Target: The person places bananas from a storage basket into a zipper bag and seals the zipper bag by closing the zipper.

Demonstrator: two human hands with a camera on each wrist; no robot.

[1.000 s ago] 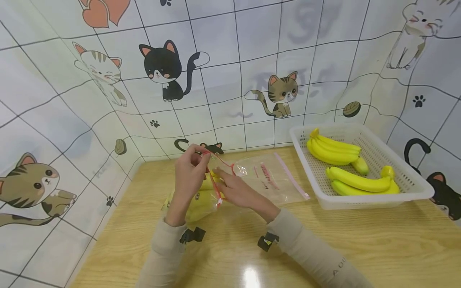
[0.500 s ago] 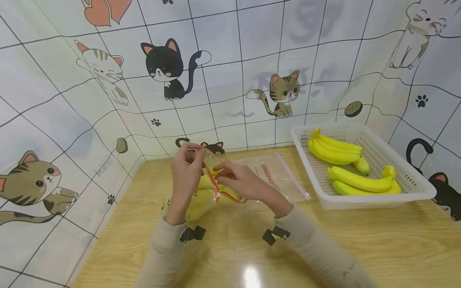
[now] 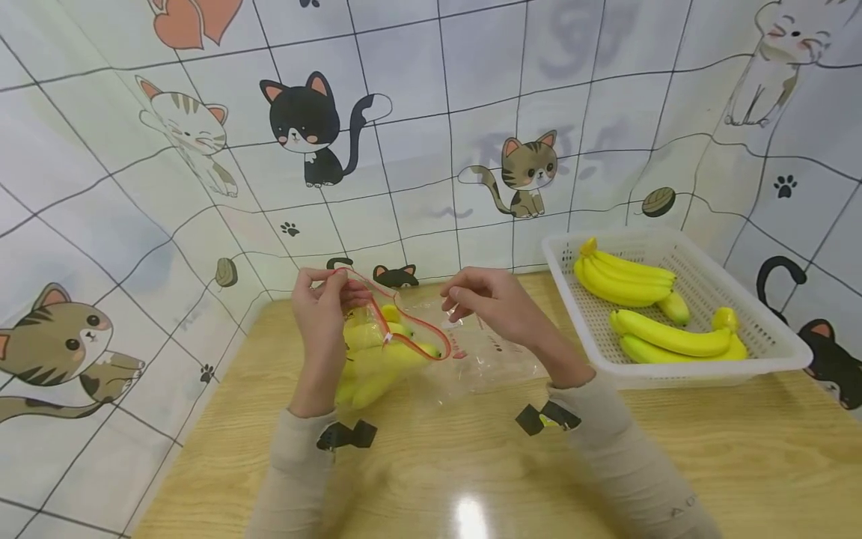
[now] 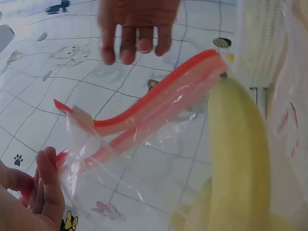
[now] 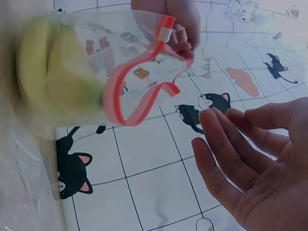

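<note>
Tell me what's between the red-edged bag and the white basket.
The head view shows another clear bag on the table there, partly hidden by the right hand.

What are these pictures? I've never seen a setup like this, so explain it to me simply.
There is no machine here, just a person working with two bare hands. The wide picture comes from a camera worn on the head, looking forward and down. The other two come from cameras on each wrist, so each shows that hand's work up close.

The left hand pinches the red edge of a clear bag with yellow bananas inside. The right hand holds nothing. On the wooden table lies a second clear bag, flat, and to its right stands a white basket holding more bananas.
</note>
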